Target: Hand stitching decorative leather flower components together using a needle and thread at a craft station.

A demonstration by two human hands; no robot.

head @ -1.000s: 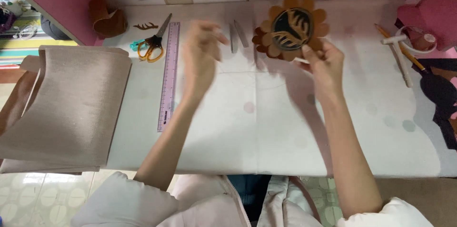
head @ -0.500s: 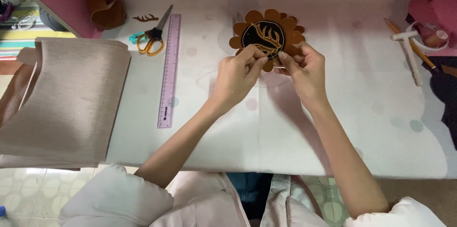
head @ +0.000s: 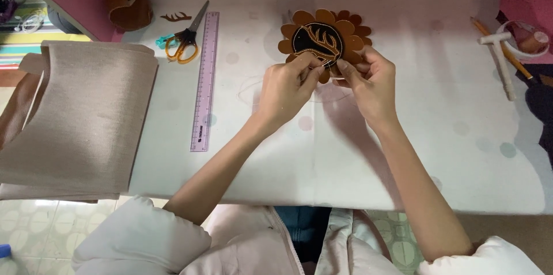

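A brown flower-shaped leather piece [head: 325,38] with a black round centre and a tan antler motif is held just above the white table [head: 288,159]. My right hand [head: 368,82] grips its lower right edge between thumb and fingers. My left hand [head: 288,90] pinches the lower edge from the left, fingertips close to those of the right hand. Something small and thin shows between the fingertips; I cannot tell what it is. The fingers hide the lowest petals.
A purple ruler [head: 204,79] lies lengthwise left of the hands, with orange-handled scissors [head: 183,41] and a small brown antler cutout [head: 175,17] beyond it. Folded beige fabric [head: 80,119] overhangs the table's left edge. A white T-shaped tool [head: 501,61], a pencil and a bowl [head: 527,36] sit at the right.
My left hand, loose over the table a second ago, has come onto the leather piece. The piece has dropped slightly toward me and to the left, with both hands now pinching its lower edge.
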